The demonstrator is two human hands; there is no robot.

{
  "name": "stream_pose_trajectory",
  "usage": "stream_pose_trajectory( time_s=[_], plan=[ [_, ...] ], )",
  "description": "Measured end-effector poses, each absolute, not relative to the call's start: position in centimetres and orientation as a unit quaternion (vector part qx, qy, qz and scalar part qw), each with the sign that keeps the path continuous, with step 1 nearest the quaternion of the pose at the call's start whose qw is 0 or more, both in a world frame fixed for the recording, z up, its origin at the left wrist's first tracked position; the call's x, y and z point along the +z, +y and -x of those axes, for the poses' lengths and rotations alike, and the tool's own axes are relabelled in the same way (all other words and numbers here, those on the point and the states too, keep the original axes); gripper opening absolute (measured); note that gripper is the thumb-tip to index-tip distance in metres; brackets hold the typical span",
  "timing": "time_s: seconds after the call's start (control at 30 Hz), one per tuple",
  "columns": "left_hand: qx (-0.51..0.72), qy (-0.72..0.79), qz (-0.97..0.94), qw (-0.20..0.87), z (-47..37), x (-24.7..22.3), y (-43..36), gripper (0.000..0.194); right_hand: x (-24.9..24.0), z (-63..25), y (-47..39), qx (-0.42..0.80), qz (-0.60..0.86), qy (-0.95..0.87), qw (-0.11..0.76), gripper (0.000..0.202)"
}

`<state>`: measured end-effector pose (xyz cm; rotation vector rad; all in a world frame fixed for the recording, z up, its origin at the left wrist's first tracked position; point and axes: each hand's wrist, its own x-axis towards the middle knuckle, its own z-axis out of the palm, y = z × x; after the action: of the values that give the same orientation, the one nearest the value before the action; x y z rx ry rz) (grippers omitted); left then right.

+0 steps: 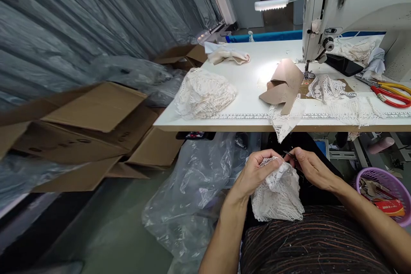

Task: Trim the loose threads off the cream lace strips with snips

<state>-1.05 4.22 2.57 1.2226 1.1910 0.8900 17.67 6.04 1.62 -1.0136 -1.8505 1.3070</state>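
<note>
My left hand (pixel 258 172) pinches the upper edge of a white lace piece (pixel 278 199) that hangs down over my lap. Close beside it, my right hand (pixel 310 167) is closed around a small dark pointed tool (pixel 288 153); its exact kind is too small to make out. The tool's tip is at the lace edge by my left fingertips. Above my hands, a lace strip (pixel 284 124) droops over the table edge from under a brown paper pattern piece (pixel 284 83).
A white sewing machine (pixel 353 4) stands on the table (pixel 247 94). A lace heap (pixel 205 94) lies left, red-handled scissors (pixel 390 96) right. Cardboard boxes (pixel 96 107) and clear plastic bags (pixel 192 197) crowd the left; a purple basket (pixel 379 173) holds scraps.
</note>
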Motion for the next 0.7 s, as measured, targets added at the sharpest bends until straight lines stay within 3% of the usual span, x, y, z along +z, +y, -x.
stream_pose_trajectory(
  time_s=[0.23,0.33,0.5,0.6,0.7],
  plan=[
    [0.371,0.519,-0.524,0.564,0.7,3.0,4.3,0.032,1.6,-17.1,6.2,0.405,0.393,-0.777,0.28,0.054],
    [0.369,0.525,-0.536,0.548,0.6,3.1,4.5,0.032,1.5,-17.3,6.4,0.359,0.419,-0.778,0.3,0.049],
    [0.366,0.538,-0.553,0.52,0.7,2.8,4.9,0.032,1.9,-17.0,7.4,0.165,0.433,-0.801,0.378,0.039],
    [0.382,0.543,-0.574,0.48,1.0,2.8,5.0,0.026,2.4,-15.9,8.1,0.062,0.47,-0.804,0.358,0.04],
    [0.409,0.56,-0.594,0.408,1.5,3.2,4.8,0.019,2.8,-15.1,8.3,0.031,0.481,-0.808,0.34,0.035]
  ],
)
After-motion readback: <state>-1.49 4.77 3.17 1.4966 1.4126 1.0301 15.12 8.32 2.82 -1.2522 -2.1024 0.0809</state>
